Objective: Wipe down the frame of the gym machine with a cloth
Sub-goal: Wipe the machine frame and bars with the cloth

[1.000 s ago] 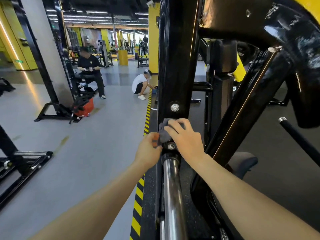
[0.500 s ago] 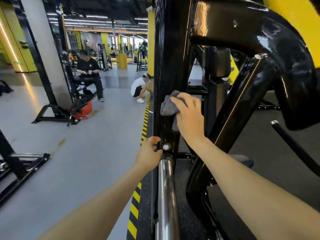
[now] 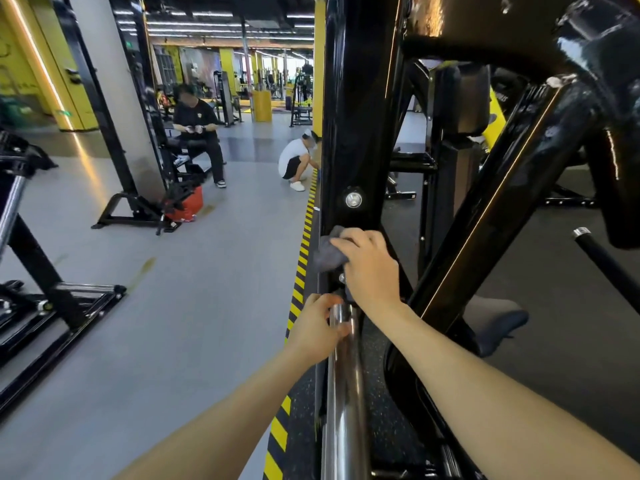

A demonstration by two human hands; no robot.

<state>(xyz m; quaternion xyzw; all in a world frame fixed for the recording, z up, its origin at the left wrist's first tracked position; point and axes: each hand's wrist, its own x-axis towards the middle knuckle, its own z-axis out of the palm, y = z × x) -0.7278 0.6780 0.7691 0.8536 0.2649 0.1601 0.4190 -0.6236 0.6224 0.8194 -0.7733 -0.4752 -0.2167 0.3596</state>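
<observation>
**Cloth pressed to black upright post, other hand on chrome bar**

Grey gym floor (image 3: 166, 306) filled the left half of the view, with a yellow-black hazard stripe (image 3: 300, 258) running along the edge of the dark speckled rubber mat (image 3: 391, 424) under the machine. The machine frame (image 3: 356, 109) was glossy black: a wide upright post in the centre, a diagonal brace (image 3: 485, 230) leaning up to the right, and a thick curved member across the top right. A black pad (image 3: 462, 98) sat behind the post, and a dark seat (image 3: 498, 323) was low on the right behind the brace. A chrome bar (image 3: 343, 393) ran from the bottom edge up to the base of the post. Another black machine base (image 3: 52, 306) stood on the floor at left.

In the background a person in black (image 3: 197, 133) sat on a bench, and a person in a white top (image 3: 294, 161) crouched beside the stripe. A red box (image 3: 187, 206) lay near a rack foot.

Right hand (image 3: 370, 265) was flat on the lower part of the post, fingers extended over a grey cloth (image 3: 327, 254), pressing it against the post's left edge just below a round silver bolt (image 3: 353, 199). Left hand (image 3: 320, 327) gripped the top end of the chrome bar, fingers curled round it, just below the right hand.
</observation>
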